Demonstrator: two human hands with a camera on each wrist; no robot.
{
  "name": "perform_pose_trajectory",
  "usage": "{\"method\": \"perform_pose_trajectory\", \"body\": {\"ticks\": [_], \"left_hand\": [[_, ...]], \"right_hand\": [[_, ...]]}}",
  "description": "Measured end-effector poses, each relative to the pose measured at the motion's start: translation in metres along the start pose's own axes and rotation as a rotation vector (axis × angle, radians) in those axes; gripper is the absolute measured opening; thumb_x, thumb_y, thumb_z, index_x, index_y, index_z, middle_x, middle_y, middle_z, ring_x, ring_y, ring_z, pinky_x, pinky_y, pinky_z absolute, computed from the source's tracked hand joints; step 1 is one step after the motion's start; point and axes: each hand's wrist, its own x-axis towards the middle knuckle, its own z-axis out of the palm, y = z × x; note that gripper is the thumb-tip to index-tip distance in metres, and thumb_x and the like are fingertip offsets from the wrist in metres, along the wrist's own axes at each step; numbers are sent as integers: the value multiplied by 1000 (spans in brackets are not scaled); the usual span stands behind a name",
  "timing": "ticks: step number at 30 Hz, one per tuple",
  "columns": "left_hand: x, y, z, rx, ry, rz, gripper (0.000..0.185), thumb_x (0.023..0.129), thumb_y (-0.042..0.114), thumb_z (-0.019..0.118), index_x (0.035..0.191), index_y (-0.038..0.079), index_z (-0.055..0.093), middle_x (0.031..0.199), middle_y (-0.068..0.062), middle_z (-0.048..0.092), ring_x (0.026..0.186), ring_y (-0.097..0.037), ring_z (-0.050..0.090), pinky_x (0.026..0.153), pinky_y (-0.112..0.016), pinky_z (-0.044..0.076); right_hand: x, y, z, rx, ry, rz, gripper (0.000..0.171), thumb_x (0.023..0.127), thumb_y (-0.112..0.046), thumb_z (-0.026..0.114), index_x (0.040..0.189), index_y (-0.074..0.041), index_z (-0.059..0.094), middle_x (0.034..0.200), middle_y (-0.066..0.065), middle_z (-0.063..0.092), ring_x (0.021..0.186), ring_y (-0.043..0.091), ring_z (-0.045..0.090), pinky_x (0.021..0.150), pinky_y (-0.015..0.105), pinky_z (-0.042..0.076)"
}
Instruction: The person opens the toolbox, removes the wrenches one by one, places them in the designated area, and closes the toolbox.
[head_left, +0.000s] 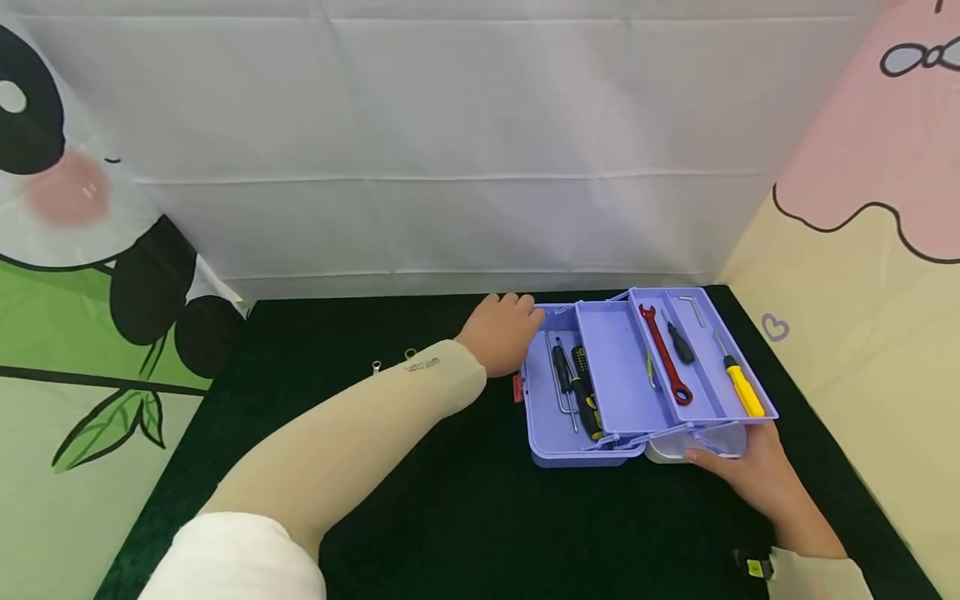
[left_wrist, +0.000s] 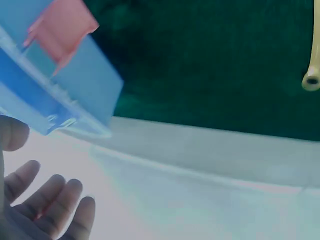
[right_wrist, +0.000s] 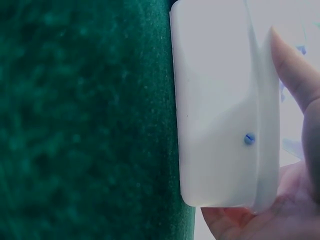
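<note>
A purple toolbox stands unfolded, its tray swung out to the right. Under the tray's right end, my right hand grips the whitish lid, thumb on the rim; the right wrist view shows the lid between thumb and fingers. My left hand is by the box's back left corner; in the left wrist view its fingers are loosely bent beside the box, holding nothing. The tray holds a red wrench, a yellow-handled screwdriver and a small black screwdriver.
Black-handled tools lie in the lower compartment. A red latch hangs on the box's left side. Wrench ends show behind my left forearm on the dark green cloth. A white curtain closes off the back.
</note>
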Motion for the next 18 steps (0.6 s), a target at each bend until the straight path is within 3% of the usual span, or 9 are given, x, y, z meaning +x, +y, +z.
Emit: {"method": "perform_pose_trajectory", "body": {"ticks": [7,11,18], "left_hand": [[9,16,-39,-10,58,63,40,105,25,54,143,15,54,129,-5,56,113,-21,55,101,-38,48],[19,33,-56,-4,81,100,43,104,31,57,144,17,54,131,-4,56,117,-20,55,104,-37,47],[40,66,-83,-76,112,129,45,107,33,47,150,19,49,140,-2,54,124,-18,53,108,-33,44]], "right_hand": [[-1,0,-3,-5,3,-3,119,83,-18,87,166,-33,3,169,20,5,141,55,16,106,83,12],[-4,0,-4,-7,3,-1,120,83,-18,87,166,-34,2,169,20,5,142,56,16,106,83,11],[-5,-2,-4,7,6,6,119,83,-18,87,166,-35,4,170,16,5,143,54,16,106,83,11]]}}
